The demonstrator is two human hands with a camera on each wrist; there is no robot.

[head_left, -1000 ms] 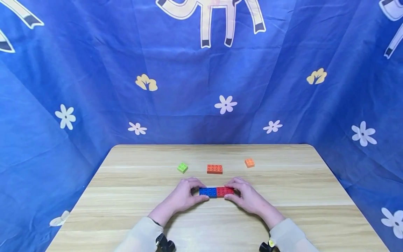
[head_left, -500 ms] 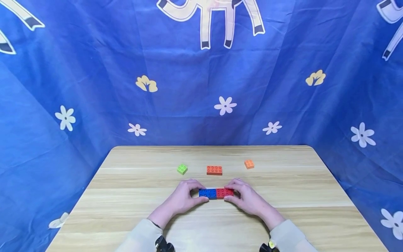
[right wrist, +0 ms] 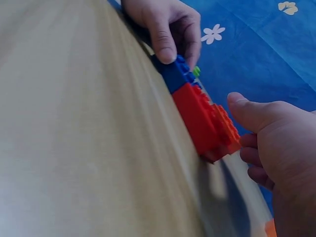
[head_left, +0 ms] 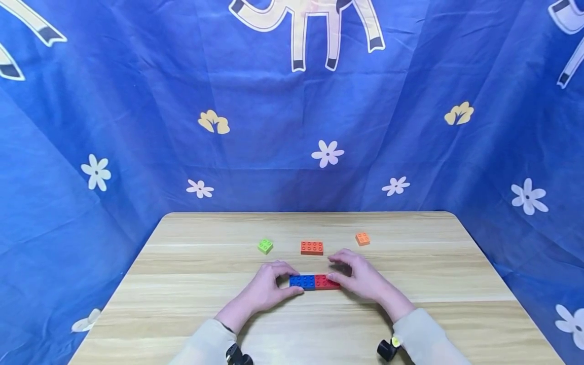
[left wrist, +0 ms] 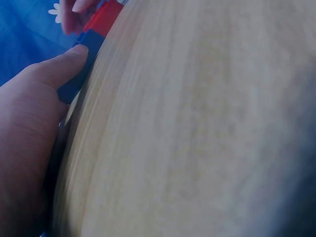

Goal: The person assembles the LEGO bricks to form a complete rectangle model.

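A blue toy brick [head_left: 303, 282] and a red toy brick [head_left: 321, 282] lie end to end on the table, studs up. My left hand [head_left: 268, 286] pinches the blue brick, thumb on its near side and fingers at the far side. Thumb and fingers spread apart, my right hand [head_left: 362, 276] is held just off the red brick's right end. The right wrist view shows space between that hand's thumb and the red brick [right wrist: 195, 116]. In the left wrist view the left thumb [left wrist: 69, 61] presses along the blue brick's side.
Behind the pair lie a small green brick [head_left: 265, 246], an orange-red brick [head_left: 312, 248] and a small orange brick [head_left: 362, 239]. A blue patterned cloth [head_left: 274, 177] hangs along the back and sides of the wooden table [head_left: 182, 263].
My right hand has let go of the red brick, its fingers parting and lifting back and slightly to the right. The left hand keeps its hold on the blue brick.
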